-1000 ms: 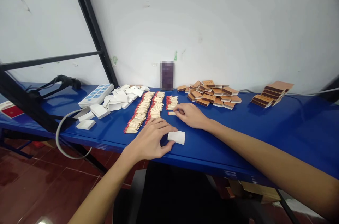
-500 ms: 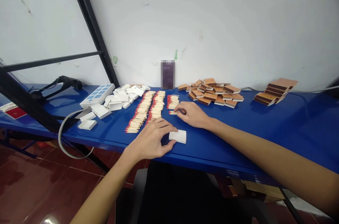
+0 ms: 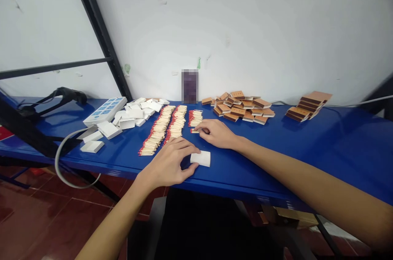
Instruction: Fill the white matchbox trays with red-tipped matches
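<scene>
My left hand [image 3: 170, 161] grips a white matchbox tray [image 3: 202, 158] by its left end, thumb in front and fingers behind, near the table's front edge. Further back, the fingers of my right hand [image 3: 217, 133] pinch down over a few matches [image 3: 193, 131] lying on the blue table. Just behind them is a short row of red-headed matches [image 3: 195, 118]. Two long rows of matches, a left row [image 3: 156, 132] and a right row [image 3: 176, 123], run beyond my left hand, which hides the near end of the right one.
White trays [image 3: 135, 113] lie heaped at the left beside a white-and-blue box [image 3: 105, 111]. Brown matchbox sleeves [image 3: 242, 106] are piled behind my right hand, with more stacked sleeves [image 3: 308, 106] farther right. A black frame post [image 3: 101, 26] and a grey cable [image 3: 58, 161] stand left.
The view has shifted slightly, so everything sits a little further left. Both hands keep nearly the same places, the left on the tray and the right at the matches.
</scene>
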`<state>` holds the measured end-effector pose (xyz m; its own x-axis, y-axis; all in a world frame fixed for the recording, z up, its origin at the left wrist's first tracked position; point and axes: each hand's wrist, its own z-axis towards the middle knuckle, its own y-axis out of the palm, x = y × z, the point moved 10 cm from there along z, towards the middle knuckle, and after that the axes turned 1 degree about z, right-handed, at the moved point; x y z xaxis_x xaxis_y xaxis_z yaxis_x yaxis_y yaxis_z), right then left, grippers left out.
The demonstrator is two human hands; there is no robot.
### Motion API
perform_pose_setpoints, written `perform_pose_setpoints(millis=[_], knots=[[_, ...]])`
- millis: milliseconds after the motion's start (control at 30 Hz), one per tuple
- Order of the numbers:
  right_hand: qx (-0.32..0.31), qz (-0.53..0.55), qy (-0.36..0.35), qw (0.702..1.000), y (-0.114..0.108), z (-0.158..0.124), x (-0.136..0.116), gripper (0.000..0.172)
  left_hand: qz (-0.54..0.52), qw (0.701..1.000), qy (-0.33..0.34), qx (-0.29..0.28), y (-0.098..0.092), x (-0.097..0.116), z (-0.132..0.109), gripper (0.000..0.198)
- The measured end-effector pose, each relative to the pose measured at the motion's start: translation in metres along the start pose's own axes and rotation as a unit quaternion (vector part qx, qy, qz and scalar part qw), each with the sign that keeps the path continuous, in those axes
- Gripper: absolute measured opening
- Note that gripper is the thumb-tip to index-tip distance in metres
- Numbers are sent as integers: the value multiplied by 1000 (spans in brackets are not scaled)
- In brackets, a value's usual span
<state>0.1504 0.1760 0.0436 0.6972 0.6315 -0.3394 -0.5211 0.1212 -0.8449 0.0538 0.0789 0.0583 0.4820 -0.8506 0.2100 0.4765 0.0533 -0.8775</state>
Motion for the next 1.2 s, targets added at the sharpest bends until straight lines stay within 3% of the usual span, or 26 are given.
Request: perform_pose_setpoints(millis=[233,367,733,1200], knots=[[5,-26,28,999,-2,0,3,30,-5,1000,-2,0,-1,0,1,21],[-4,-25,26,999,0,0,2,24,-4,1000,-3,-6,0,0,1,21],[-7,-37,40,998,-1,0,5,32,5,1000,-3,-10,1,1,0,21],[-9,-48,31,998,1,-1,6,31,-3,1000,-4,-8,1,1,1,22]])
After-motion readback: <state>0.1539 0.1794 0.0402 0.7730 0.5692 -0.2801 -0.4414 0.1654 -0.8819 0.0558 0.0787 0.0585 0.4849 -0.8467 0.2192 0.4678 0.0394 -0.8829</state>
